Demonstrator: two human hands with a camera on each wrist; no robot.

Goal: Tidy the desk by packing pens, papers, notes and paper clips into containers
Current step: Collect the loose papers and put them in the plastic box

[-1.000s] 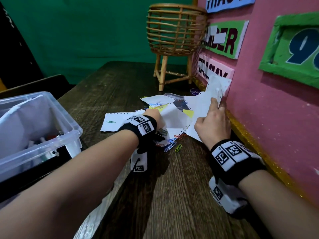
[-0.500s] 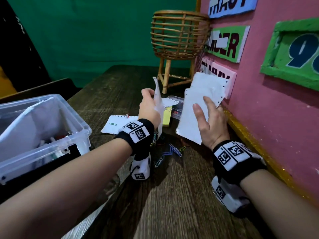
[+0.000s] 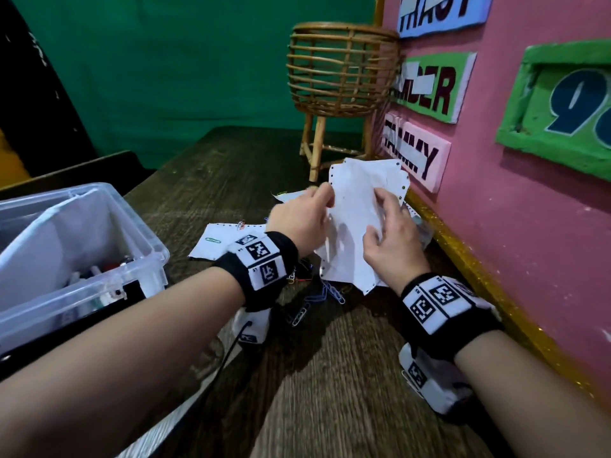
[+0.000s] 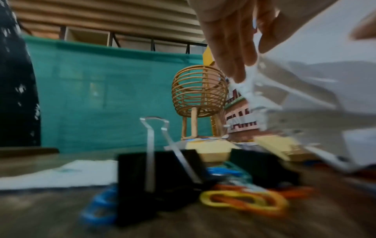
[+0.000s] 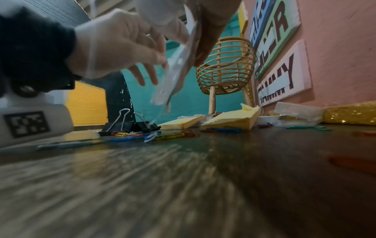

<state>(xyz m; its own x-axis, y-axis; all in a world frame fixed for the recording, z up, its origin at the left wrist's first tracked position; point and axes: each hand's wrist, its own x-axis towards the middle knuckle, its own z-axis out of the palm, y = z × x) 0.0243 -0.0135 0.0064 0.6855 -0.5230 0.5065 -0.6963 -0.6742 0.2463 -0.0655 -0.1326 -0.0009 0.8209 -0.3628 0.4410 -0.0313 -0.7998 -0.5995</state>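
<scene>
Both hands hold up a stack of white perforated papers (image 3: 355,219) above the desk near the pink wall. My left hand (image 3: 307,219) pinches the stack's left edge. My right hand (image 3: 390,233) grips its right side, fingers across the front. Another white sheet (image 3: 218,241) with a green paper clip (image 3: 213,240) lies flat on the desk. Coloured paper clips (image 3: 325,292) lie scattered under the hands. Black binder clips (image 4: 154,177) and yellow sticky note pads (image 5: 230,120) sit behind them.
A clear plastic bin (image 3: 76,259) holding papers and pens stands at the left. A wicker basket on legs (image 3: 340,71) stands at the back by the pink wall (image 3: 529,226). A small clear plastic box (image 5: 299,112) lies against the wall.
The left hand has brought its sheet over to the right hand's papers. Both hands now hold one stack together, lifted off the desk.
</scene>
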